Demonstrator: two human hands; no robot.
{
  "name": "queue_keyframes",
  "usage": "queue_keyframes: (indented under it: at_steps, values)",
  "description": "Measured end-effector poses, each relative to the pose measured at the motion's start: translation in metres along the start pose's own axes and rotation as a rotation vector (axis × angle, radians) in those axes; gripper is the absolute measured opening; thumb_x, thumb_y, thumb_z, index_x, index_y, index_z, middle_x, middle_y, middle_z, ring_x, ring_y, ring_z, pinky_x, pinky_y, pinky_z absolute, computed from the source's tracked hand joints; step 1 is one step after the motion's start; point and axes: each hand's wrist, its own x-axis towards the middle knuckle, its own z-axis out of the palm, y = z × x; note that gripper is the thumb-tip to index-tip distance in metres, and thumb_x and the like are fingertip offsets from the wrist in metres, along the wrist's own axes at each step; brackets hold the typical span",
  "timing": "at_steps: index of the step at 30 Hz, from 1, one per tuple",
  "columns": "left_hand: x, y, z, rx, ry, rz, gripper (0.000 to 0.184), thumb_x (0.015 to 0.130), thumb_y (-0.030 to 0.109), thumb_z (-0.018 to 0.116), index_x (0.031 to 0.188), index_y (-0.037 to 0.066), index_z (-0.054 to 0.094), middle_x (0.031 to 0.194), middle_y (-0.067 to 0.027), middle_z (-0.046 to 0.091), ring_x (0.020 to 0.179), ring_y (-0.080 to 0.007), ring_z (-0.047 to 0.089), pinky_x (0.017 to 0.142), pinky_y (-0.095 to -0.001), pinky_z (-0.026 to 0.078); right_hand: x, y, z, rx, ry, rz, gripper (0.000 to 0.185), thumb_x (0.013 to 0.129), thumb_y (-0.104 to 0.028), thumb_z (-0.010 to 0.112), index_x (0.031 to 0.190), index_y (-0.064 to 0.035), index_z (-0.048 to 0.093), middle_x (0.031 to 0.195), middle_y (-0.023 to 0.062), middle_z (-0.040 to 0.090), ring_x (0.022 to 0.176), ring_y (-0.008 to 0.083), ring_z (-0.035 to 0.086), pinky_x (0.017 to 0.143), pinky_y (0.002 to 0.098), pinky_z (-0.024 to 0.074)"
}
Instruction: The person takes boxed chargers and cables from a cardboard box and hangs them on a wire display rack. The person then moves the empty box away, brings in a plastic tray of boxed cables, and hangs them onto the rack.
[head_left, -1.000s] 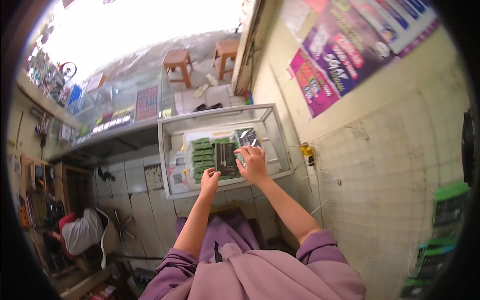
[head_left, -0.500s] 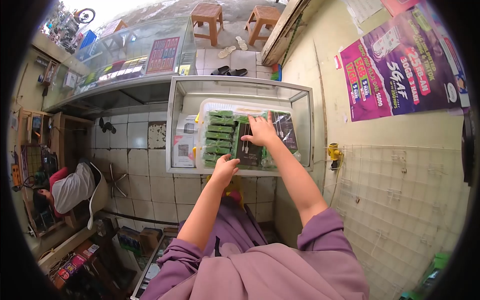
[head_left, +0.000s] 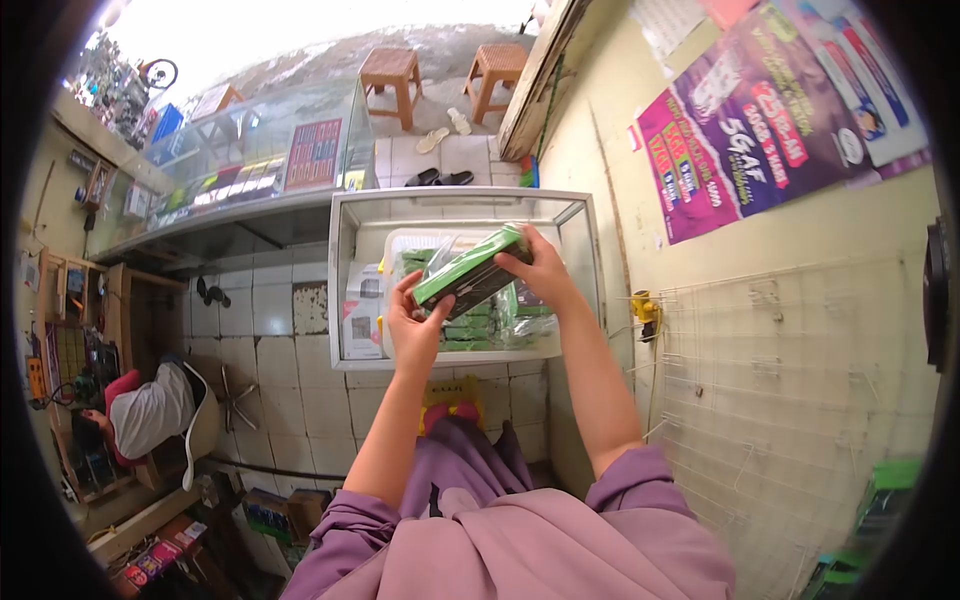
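A green-and-black cable box (head_left: 468, 270) in clear plastic wrap is raised and tilted between my two hands, its right end higher. My left hand (head_left: 416, 322) grips the lower left end, with the thumb on the dark face. My right hand (head_left: 543, 273) is closed around the upper right end. Beneath it a white tray (head_left: 470, 354) sits in the glass display case (head_left: 465, 192). Several more green boxes (head_left: 468, 335) in crinkled plastic lie in that tray, partly hidden by my hands and the raised box.
A longer glass showcase (head_left: 240, 160) stands at the far left. Two woven-look stools (head_left: 391, 75) and some slippers (head_left: 440, 178) are beyond the case. At the left a person (head_left: 150, 415) sits on a chair. A wire rack (head_left: 760, 400) lines the right wall below a purple poster (head_left: 745, 130).
The dark-faced cable box that lay among the others has been lifted from the tray and tilted. My right hand, earlier spread on the boxes, now grips its end.
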Motion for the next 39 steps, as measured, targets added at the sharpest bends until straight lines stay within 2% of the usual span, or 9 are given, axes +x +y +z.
queue_keyframes:
  at_steps: [2, 4, 8, 11, 17, 23, 31, 37, 39]
  values:
    - [-0.007, 0.060, 0.020, -0.110, -0.065, 0.106, 0.060, 0.076, 0.009, 0.081, 0.130, 0.006, 0.055, 0.113, -0.0066, 0.061, 0.101, -0.0140, 0.056, 0.084, -0.0298, 0.047, -0.030, -0.010, -0.007, 0.232, 0.123, -0.051, 0.049, 0.086, -0.033, 0.076, 0.119, -0.0033, 0.056, 0.114, 0.0069, 0.063, 0.107, 0.0146, 0.055, 0.091, 0.0298, 0.0443]
    - [-0.019, 0.113, 0.039, 0.559, -0.103, 0.434, 0.063, 0.075, 0.000, 0.079, 0.132, 0.003, 0.051, 0.124, -0.0090, 0.058, 0.119, -0.0174, 0.053, 0.098, -0.0351, 0.046, -0.064, -0.029, -0.013, 0.626, 0.244, -0.139, 0.043, 0.095, -0.032, 0.067, 0.125, -0.0045, 0.053, 0.117, 0.0064, 0.062, 0.113, 0.0150, 0.055, 0.096, 0.0302, 0.0432]
    - [-0.060, 0.189, 0.100, 0.143, -0.409, 0.726, 0.069, 0.073, -0.004, 0.078, 0.134, 0.004, 0.047, 0.144, -0.0142, 0.038, 0.131, -0.0232, 0.044, 0.107, -0.0401, 0.042, -0.137, -0.083, -0.023, 0.992, 0.381, -0.229, 0.052, 0.096, -0.034, 0.062, 0.135, -0.0052, 0.046, 0.127, 0.0089, 0.059, 0.119, 0.0221, 0.056, 0.103, 0.0399, 0.0438]
    - [-0.111, 0.224, 0.143, -0.325, -0.589, 0.601, 0.074, 0.074, -0.005, 0.077, 0.138, 0.002, 0.040, 0.145, -0.0161, 0.037, 0.132, -0.0225, 0.043, 0.108, -0.0398, 0.041, -0.188, -0.135, -0.029, 1.160, 0.376, -0.352, 0.056, 0.097, -0.041, 0.057, 0.138, -0.0049, 0.044, 0.132, 0.0111, 0.057, 0.123, 0.0237, 0.054, 0.106, 0.0405, 0.0426]
    - [-0.184, 0.238, 0.196, -0.324, -0.948, 0.531, 0.049, 0.093, 0.000, 0.064, 0.134, 0.001, 0.039, 0.123, -0.0094, 0.059, 0.115, -0.0175, 0.055, 0.100, -0.0337, 0.045, -0.275, -0.198, -0.036, 1.176, 0.395, -0.618, 0.059, 0.097, -0.041, 0.055, 0.143, -0.0068, 0.041, 0.138, 0.0094, 0.054, 0.130, 0.0244, 0.049, 0.111, 0.0425, 0.0365]
    - [-0.230, 0.264, 0.237, -0.275, -1.225, 0.557, 0.048, 0.098, 0.003, 0.056, 0.141, 0.001, 0.034, 0.127, -0.0096, 0.056, 0.119, -0.0152, 0.051, 0.102, -0.0322, 0.041, -0.355, -0.215, -0.065, -0.014, 1.156, -0.814, 0.072, 0.085, -0.008, 0.074, 0.143, -0.0065, 0.032, 0.144, 0.0145, 0.042, 0.134, 0.0292, 0.040, 0.113, 0.0425, 0.0294]
    - [-0.305, 0.285, 0.292, -0.198, -1.415, 0.696, 0.057, 0.099, 0.007, 0.055, 0.149, 0.002, 0.028, 0.126, -0.0121, 0.058, 0.116, -0.0152, 0.055, 0.096, -0.0303, 0.046, -0.429, -0.239, -0.080, -0.295, 1.115, -0.909, 0.072, 0.095, -0.004, 0.057, 0.152, -0.0040, 0.013, 0.139, 0.0206, 0.044, 0.128, 0.0248, 0.046, 0.107, 0.0372, 0.0368]
    - [-0.351, 0.289, 0.324, -0.238, -1.644, 0.752, 0.089, 0.091, 0.003, 0.063, 0.156, 0.007, 0.002, 0.147, -0.0212, 0.035, 0.127, -0.0293, 0.050, 0.101, -0.0397, 0.046, -0.469, -0.264, -0.100, -0.462, 1.514, -1.069, 0.056, 0.095, -0.003, 0.058, 0.146, 0.0032, 0.034, 0.136, 0.0203, 0.050, 0.121, 0.0237, 0.054, 0.100, 0.0339, 0.0437]
    - [-0.364, 0.291, 0.336, -0.223, -1.617, 0.982, 0.088, 0.089, 0.003, 0.067, 0.155, 0.004, 0.009, 0.126, -0.0188, 0.049, 0.104, -0.0257, 0.064, 0.080, -0.0330, 0.056, -0.487, -0.273, -0.113, -0.584, 1.619, -1.033, 0.054, 0.095, -0.004, 0.058, 0.144, 0.0028, 0.037, 0.137, 0.0193, 0.050, 0.122, 0.0242, 0.054, 0.100, 0.0339, 0.0436]
